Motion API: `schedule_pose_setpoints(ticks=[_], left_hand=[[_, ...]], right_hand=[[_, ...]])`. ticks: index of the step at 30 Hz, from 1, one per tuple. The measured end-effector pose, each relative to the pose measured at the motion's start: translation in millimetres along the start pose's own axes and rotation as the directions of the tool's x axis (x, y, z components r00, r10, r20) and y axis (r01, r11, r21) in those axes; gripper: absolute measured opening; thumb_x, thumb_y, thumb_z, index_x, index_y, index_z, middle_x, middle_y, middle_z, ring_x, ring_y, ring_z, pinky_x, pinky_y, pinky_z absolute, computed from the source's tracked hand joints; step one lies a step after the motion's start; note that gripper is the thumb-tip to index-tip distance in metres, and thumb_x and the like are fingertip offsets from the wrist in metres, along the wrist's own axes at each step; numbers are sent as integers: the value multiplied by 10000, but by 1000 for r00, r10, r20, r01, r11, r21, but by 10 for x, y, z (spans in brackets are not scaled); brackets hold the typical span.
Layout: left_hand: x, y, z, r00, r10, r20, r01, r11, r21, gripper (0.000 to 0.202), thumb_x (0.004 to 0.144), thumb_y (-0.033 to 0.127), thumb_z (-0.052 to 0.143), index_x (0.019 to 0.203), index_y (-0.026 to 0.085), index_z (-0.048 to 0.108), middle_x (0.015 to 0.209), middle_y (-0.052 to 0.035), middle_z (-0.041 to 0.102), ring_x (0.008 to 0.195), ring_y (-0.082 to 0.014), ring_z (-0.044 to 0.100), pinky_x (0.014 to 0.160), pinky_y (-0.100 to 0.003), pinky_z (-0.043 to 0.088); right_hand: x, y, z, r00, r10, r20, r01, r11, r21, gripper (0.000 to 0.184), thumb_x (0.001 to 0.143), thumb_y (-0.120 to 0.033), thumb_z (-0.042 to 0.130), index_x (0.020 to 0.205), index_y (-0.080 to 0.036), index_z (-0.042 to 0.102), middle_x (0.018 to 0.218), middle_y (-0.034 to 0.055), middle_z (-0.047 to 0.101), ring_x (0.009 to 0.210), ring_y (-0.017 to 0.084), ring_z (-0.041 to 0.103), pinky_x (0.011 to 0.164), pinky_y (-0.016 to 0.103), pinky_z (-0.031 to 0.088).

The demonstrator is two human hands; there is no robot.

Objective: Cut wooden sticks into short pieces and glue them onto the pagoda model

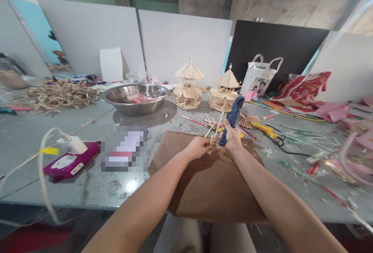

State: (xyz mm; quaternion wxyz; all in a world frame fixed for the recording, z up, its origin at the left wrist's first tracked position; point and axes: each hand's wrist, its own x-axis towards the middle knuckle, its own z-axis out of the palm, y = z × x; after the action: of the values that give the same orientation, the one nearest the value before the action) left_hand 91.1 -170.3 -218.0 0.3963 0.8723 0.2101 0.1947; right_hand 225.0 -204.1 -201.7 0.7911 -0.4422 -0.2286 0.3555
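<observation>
My left hand (pixel 197 148) is closed, its fingertips pinching thin pale wooden sticks (pixel 212 140) low over the brown board (pixel 204 191). Opposite it, my right hand (pixel 232 135) is wrapped round a dark blue hand cutter (pixel 235 110), held upright with its lower end beside the sticks. One long thin stick rises between the two hands; whether the cutter touches it I cannot tell. Just beyond the hands stand two small pavilion models made of sticks, the left pavilion (pixel 189 86) and the right pavilion (pixel 225 89).
A steel basin (pixel 134 101) stands at back left, beside a heap of wooden sticks (pixel 64 93). Nearer are a purple power strip (pixel 72 159) with a white plug and a pixelated phone-like object (pixel 125 150). To the right lie a yellow glue gun (pixel 265 129), cables and plastic scraps.
</observation>
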Motion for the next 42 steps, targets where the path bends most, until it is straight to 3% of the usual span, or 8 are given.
schedule_pose_setpoints(ticks=[13,19,23,28,31,35,38,42], left_hand=[[20,-68,1,998,53,-38,-52,998,22,273,714,326,467,770,118,635,675,-2,606,650,-116,526,625,-191,393],[11,-53,-10,999,21,-34,-20,999,36,310,718,370,454,750,119,632,631,5,585,598,-100,499,573,-181,373],[10,-44,-6,1000,0,-31,0,1000,15,315,714,378,453,745,119,630,624,5,580,583,-94,488,552,-176,359],[11,-55,19,999,-6,-48,7,1000,9,317,709,389,456,695,117,616,577,17,544,533,-72,438,501,-165,318],[13,-58,35,998,-3,-56,4,1000,14,311,712,386,448,673,120,605,558,19,530,510,-68,418,483,-167,301],[13,-26,51,997,-30,-76,33,999,34,297,704,374,449,669,125,607,548,17,527,490,-69,409,472,-173,288],[7,18,61,993,-53,-105,61,995,73,292,701,359,447,648,121,608,516,19,500,467,-64,381,453,-176,260],[-4,55,82,991,-44,-123,59,991,122,307,708,351,427,603,113,589,484,27,451,452,-56,337,446,-178,235]], right_hand=[[35,69,53,998,65,-24,-66,998,-24,352,529,-463,640,594,-169,458,361,-81,432,291,70,398,289,200,343],[89,15,58,993,5,-117,-1,999,36,292,535,-374,650,614,-167,460,455,-65,517,438,100,530,439,226,460],[115,-70,7,994,8,-108,-2,998,57,226,527,-297,633,619,-159,479,486,-64,525,444,83,516,450,206,447],[27,-378,-310,999,-34,21,38,969,-244,212,519,-278,589,674,-158,507,529,-55,534,444,72,472,415,187,370],[-109,-647,-589,992,-77,102,123,776,-619,201,551,-294,553,694,-159,511,554,-37,537,491,93,476,449,203,347],[-372,-881,-803,974,-36,222,225,186,-957,296,608,-289,488,864,-146,526,682,25,572,641,169,532,557,256,365],[-577,-874,-788,971,-45,236,224,-186,-957,491,617,-297,491,1076,-131,448,899,99,581,787,232,543,647,301,365],[-776,-768,-649,951,-11,309,281,-384,-880,549,655,-279,471,1174,-123,380,1013,132,551,897,252,519,732,321,339]])
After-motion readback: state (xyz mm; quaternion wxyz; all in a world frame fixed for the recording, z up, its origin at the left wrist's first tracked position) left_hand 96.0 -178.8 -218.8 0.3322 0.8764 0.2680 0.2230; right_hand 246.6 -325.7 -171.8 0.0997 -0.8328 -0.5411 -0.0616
